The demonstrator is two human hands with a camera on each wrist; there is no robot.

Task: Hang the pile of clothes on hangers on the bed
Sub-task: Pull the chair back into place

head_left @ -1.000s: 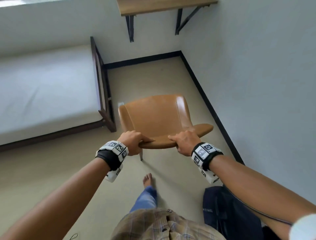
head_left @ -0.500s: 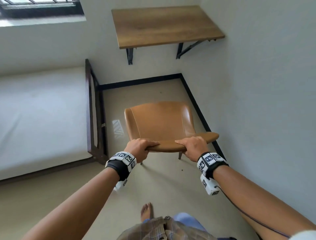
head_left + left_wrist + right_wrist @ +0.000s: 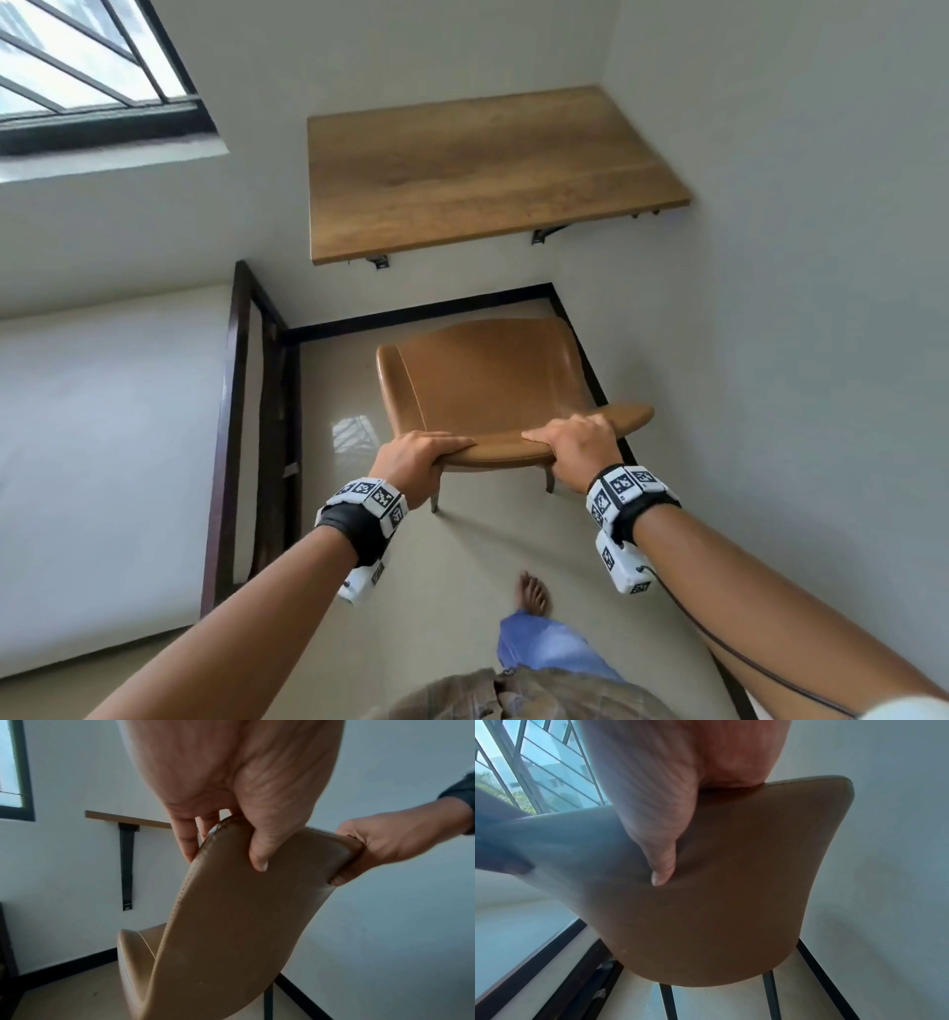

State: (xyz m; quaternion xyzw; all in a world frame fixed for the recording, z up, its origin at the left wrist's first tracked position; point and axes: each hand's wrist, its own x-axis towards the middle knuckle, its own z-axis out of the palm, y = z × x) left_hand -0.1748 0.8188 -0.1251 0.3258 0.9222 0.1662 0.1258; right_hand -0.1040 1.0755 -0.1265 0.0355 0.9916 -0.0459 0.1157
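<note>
Here we hold the tan chair (image 3: 477, 385) by its backrest top, left hand (image 3: 416, 460) and right hand (image 3: 577, 449) both clamped round it. It looks stiff, smooth, fairly light. Left of it, the bed (image 3: 102, 437); no clothes visible. Only wrist views show thumbs pressing the back.

Chair (image 3: 482, 390) has moved closer to wall shelf (image 3: 488, 169).

One chair (image 3: 482, 390), one bed (image 3: 102, 462), one wall desk (image 3: 488, 169), one window (image 3: 77, 67), two hands.
</note>
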